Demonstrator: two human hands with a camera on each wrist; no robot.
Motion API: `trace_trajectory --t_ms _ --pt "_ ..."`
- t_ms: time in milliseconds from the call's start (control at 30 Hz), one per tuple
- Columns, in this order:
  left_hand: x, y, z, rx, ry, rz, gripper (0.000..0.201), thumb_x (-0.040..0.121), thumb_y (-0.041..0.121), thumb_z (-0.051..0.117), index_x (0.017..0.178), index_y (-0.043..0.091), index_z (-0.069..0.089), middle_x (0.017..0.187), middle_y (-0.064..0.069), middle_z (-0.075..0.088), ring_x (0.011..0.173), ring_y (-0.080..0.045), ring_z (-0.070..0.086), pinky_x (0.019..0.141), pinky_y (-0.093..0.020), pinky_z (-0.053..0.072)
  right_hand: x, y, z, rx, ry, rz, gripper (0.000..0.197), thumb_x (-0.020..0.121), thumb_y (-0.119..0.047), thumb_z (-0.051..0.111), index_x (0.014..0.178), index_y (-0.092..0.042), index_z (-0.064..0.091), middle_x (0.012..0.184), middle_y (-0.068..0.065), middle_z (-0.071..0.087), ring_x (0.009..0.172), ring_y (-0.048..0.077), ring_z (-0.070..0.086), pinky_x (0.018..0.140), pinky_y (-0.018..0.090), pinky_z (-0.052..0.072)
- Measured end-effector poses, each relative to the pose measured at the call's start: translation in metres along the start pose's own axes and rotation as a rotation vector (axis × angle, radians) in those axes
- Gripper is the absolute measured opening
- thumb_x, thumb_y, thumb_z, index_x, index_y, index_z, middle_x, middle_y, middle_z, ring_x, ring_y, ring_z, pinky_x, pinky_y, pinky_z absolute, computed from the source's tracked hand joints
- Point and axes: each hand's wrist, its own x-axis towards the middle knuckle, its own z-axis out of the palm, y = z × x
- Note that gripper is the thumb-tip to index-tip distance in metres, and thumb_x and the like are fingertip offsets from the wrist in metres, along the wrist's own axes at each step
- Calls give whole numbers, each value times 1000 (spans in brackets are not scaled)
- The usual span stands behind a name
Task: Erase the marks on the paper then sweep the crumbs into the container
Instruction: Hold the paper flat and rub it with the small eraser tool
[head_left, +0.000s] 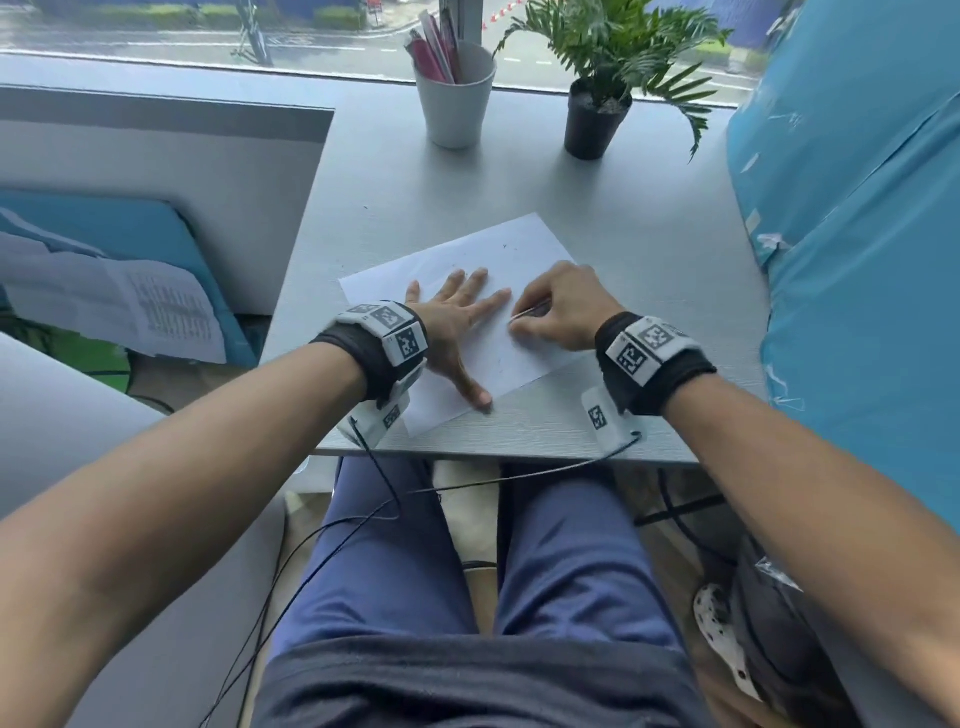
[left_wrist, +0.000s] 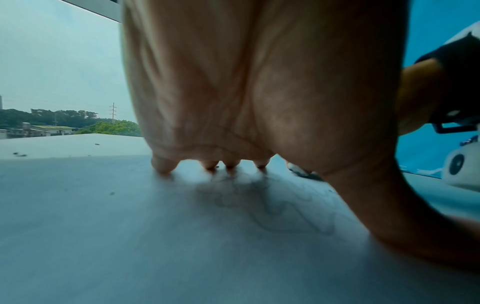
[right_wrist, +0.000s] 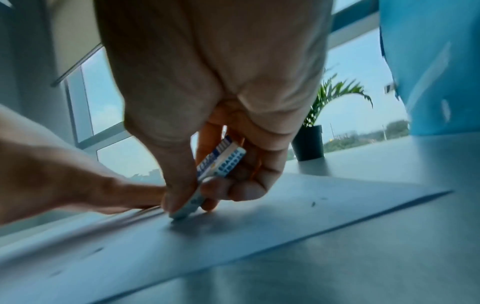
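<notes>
Two hands work at mid-frame in the head view. At centre left, the left hand (head_left: 457, 322) lies flat with fingers spread, pressing the paper (head_left: 524, 244) onto the table (head_left: 395, 176). Right of it, the right hand (head_left: 561, 306) pinches an eraser (right_wrist: 221, 162), its tip seemingly touching the sheet. Faint pencil marks (left_wrist: 280, 211) and dark crumbs (right_wrist: 313, 203) dot the paper. Upper centre stands a white cup (head_left: 457, 104), then a potted plant (head_left: 597, 114).
</notes>
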Motion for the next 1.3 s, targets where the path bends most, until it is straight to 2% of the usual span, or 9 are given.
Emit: trace_trajectory --t_ms 133,300,433,567,700,867,1000,1133,1300 --pt "3 -1 1 13 4 1 153 46 79 80 153 41 -22 158 5 -36 146 -21 -32 113 -67 -14 -24 -21 18 -30 -213 -190 11 76 -20 78 86 -16 79 83 -7 75 78 4 68 75 12 52" --pt "2 -1 2 -13 1 2 153 46 79 81 153 40 -21 159 6 -35 146 -20 -32 113 -66 -15 -3 0 4 -6 -7 -21 14 76 -23 77 88 -16 80 86 -2 76 84 9 71 84 23 56" --pt "4 -3 2 -6 1 10 152 46 79 81 153 41 -21 158 7 -37 146 -20 -33 112 -66 -16 -24 -13 17 -26 -218 -162 13 75 -23 79 87 -18 79 84 -8 75 77 1 67 74 9 50" --pt "3 1 1 -14 2 -1 153 45 78 82 153 41 -21 159 6 -35 146 -21 -32 113 -66 -15 -5 6 2 -6 10 17 13 75 -27 78 87 -21 80 85 -4 76 81 5 68 79 14 49" --pt "6 -2 3 11 -2 4 157 41 82 80 152 41 -24 158 6 -38 145 -22 -34 110 -66 -16 -28 -16 21 -34 -204 -171 14 75 -23 78 87 -16 79 84 -6 76 77 4 67 77 15 52" --pt "3 1 0 -4 0 1 155 44 79 81 153 40 -21 158 5 -36 147 -22 -31 113 -67 -14 -4 -2 6 -9 5 -5 16 75 -24 78 88 -17 80 88 -1 76 84 10 70 84 26 56" --pt "5 -1 1 15 -4 9 157 41 80 80 152 40 -23 157 5 -38 146 -23 -32 112 -67 -15 -20 -21 22 -9 -216 -166 13 76 -21 77 88 -16 80 85 -4 76 81 7 69 77 18 55" --pt "4 -1 1 -3 0 6 156 42 79 81 153 40 -21 159 6 -36 146 -22 -31 113 -67 -14 5 1 -1 -3 39 34 16 74 -26 76 87 -16 80 85 -1 76 85 12 71 83 25 56" --pt "6 -1 2 21 -17 5 162 35 82 80 151 40 -26 156 5 -40 144 -22 -35 111 -67 -17 -26 -25 22 -2 -244 -167 14 75 -20 79 88 -14 80 84 -5 76 78 6 70 76 16 55"
